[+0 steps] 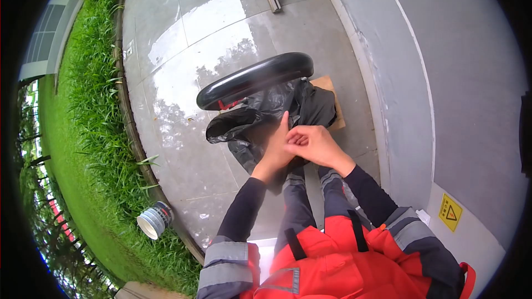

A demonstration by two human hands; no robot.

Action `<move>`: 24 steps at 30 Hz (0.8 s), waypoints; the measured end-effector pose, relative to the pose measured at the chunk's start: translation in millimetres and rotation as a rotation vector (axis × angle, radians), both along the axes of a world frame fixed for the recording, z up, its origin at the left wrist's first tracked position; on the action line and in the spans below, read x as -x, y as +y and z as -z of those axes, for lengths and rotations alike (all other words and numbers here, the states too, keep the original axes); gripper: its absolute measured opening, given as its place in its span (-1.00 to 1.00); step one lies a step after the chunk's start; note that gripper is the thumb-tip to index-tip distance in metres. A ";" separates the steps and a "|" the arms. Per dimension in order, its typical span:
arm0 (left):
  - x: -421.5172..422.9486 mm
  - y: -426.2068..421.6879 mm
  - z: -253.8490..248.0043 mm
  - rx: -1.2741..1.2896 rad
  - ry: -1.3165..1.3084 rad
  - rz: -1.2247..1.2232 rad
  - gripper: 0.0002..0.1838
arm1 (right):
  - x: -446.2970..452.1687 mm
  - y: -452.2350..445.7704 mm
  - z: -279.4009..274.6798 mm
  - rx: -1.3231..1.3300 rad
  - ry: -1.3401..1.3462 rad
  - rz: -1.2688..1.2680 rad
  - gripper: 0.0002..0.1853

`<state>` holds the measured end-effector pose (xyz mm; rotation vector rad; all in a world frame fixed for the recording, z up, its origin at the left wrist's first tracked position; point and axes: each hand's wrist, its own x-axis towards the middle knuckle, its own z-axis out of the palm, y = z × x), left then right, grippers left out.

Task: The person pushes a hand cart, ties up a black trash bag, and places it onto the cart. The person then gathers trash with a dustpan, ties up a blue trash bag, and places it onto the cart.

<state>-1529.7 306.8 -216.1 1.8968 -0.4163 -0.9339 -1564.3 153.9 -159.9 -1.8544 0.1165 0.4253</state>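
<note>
Red-and-grey work clothing with silver bands (343,268) lies nearest. Beyond it two bare hands meet: the left hand (274,150) holds one finger straight, the others obscured; the right hand (316,145) curls loosely against it. Whether either grips anything cannot be told. Just beyond and beneath slumps one crumpled black plastic bag (320,105), contents hidden, beside one glossy black rounded tube (255,80) and one brown cardboard piece (323,82). One pale grey bucket (155,221) tilts mouth-outward near the grass edging (127,108). Grey paving (199,171) opens leftward to that edging.
</note>
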 end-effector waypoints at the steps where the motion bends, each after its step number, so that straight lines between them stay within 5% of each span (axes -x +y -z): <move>1: -0.4 0.2 1.6 -0.038 -0.088 0.023 0.05 | -1.7 -2.5 4.3 -0.064 0.037 0.125 -0.78; 3: 3.7 -2.9 3.4 -0.017 -0.107 -0.031 -0.05 | -5.4 -7.4 17.3 -0.101 -0.010 0.354 -0.71; 4: 4.7 -4.3 -2.3 -0.017 -0.102 -0.035 -0.05 | -8.9 -11.2 17.1 0.160 -0.199 0.317 -0.58; 6: 4.2 -4.9 -8.8 -0.053 -0.361 0.028 0.00 | -8.0 -17.2 56.0 -0.272 0.113 0.154 -0.65; 10: -10.3 -3.8 -26.4 -0.413 -0.613 0.162 -0.30 | -11.0 -21.2 91.2 -0.298 0.179 0.163 -0.74; 12: -21.6 -5.9 -48.8 -0.520 -0.580 0.201 -0.46 | -15.2 -17.9 75.1 -0.101 0.104 0.251 -0.81; 14: -28.1 -1.7 -53.6 -0.434 -0.213 0.040 -0.49 | -12.5 -14.2 77.6 -0.200 0.141 0.330 -0.85; 17: -34.2 17.6 -25.6 -0.316 0.016 -0.060 -0.36 | -7.7 -11.4 74.9 -0.309 0.122 0.513 -0.87; 19: -32.7 25.1 -20.8 -0.290 0.186 -0.141 -0.20 | -2.1 -10.8 72.6 -0.154 -0.064 0.527 -0.87; 24: -34.4 12.2 -54.1 -0.423 0.052 -0.055 -0.33 | 3.1 -9.2 39.0 -0.331 0.063 0.549 -0.86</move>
